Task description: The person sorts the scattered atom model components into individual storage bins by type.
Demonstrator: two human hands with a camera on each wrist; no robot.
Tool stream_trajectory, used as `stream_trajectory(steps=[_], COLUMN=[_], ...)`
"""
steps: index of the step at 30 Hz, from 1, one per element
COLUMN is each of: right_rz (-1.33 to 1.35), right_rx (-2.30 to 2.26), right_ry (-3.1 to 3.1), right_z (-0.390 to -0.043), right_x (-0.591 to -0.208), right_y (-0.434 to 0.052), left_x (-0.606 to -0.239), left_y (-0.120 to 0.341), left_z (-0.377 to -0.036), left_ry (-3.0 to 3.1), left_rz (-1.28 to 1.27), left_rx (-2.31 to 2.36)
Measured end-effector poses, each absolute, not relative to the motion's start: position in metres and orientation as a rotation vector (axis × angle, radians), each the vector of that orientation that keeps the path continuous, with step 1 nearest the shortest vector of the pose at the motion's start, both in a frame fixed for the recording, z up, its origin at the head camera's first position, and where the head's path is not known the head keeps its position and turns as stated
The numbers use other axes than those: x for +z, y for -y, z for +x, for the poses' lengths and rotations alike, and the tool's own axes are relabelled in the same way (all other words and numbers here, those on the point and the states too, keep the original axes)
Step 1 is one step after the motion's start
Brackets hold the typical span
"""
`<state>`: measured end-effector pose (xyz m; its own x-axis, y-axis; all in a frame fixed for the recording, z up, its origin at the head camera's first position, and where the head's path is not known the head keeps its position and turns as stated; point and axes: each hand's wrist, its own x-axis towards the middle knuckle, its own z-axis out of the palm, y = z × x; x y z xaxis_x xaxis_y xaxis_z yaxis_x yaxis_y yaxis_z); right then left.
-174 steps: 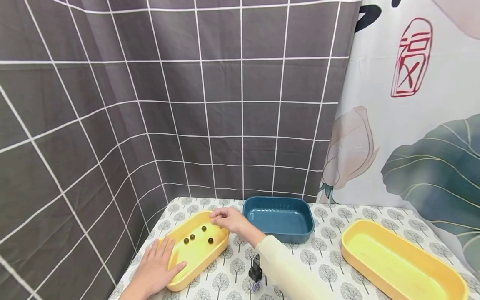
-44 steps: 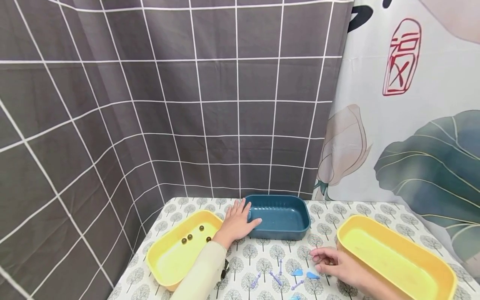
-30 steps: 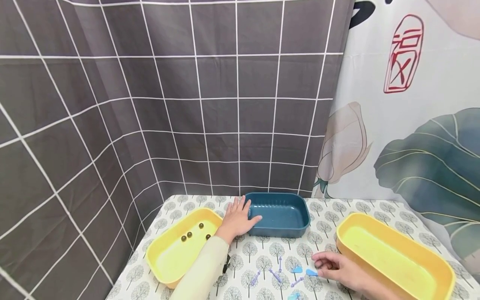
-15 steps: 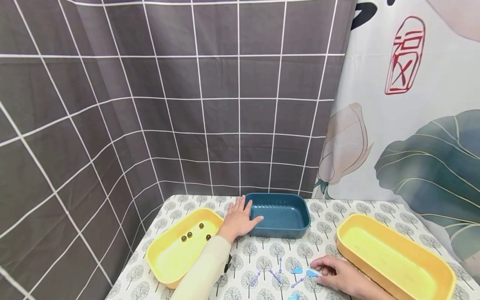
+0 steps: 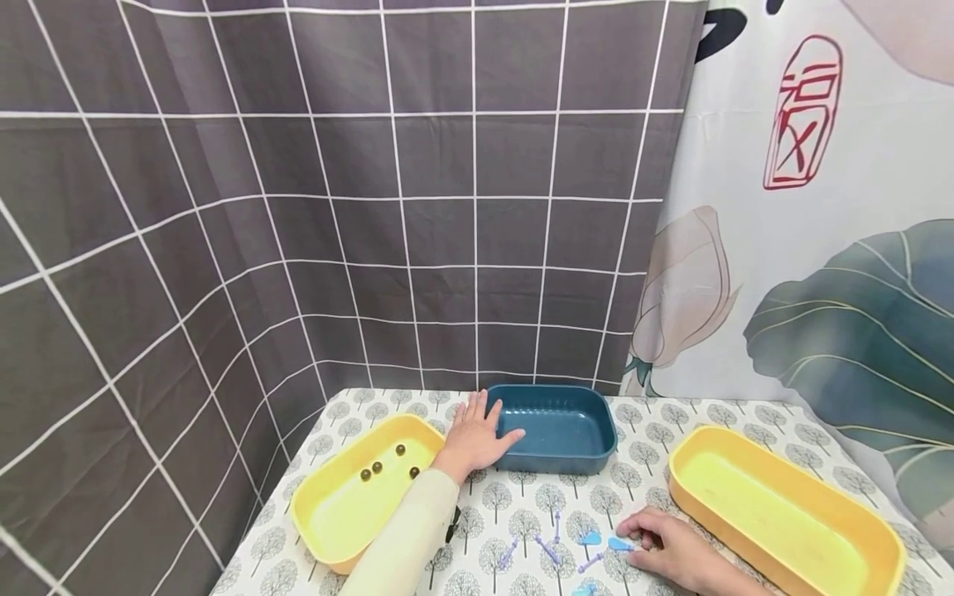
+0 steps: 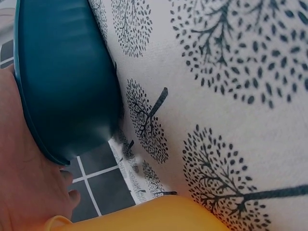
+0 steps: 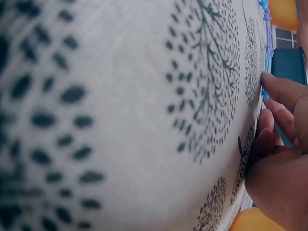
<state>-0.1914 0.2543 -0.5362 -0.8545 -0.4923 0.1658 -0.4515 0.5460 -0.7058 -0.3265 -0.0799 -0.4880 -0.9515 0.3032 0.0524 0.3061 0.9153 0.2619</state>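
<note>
My left hand (image 5: 471, 440) is spread over the near-left end of a dark blue rectangular bin (image 5: 555, 459), straight fingers at its rim. The left wrist view shows that hand against the bin's (image 6: 67, 82) edge. At the front, my right hand (image 5: 667, 546) bends its thumb and index finger around the end of a small light-blue, paddle-shaped piece (image 5: 619, 544). In the right wrist view the piece (image 7: 265, 94) shows between the fingertips of my right hand (image 7: 281, 134); I cannot tell whether they pinch it. Several thin purple sticks (image 5: 547, 550) and another light-blue piece (image 5: 591, 538) lie left.
On the left, a yellow tray (image 5: 316, 542) holds several dark round beads (image 5: 365, 474). A second yellow tray (image 5: 782, 550) stands at the right. A black object (image 5: 451, 526) sits partly hidden behind the left sleeve. Tree-patterned cloth (image 5: 495, 497) covers the table.
Both hands were at the left yellow tray; the left has moved to the blue bin, the right to the small pieces. Lately the right hand has shifted slightly toward me around the light-blue piece.
</note>
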Motion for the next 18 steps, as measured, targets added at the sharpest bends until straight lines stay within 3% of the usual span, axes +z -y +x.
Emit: stream_trajectory(steps=[18], right_rz=[-0.769], right_rx=[-1.174], right_ry=[-2.854], right_z=[-0.1899], right_x=[-0.5377], right_y=[-0.2481], left_x=[-0.4934], left_y=[0.0785], left_z=[-0.3294], left_ry=[3.060], left_rz=[-0.475], left_rx=[-0.411])
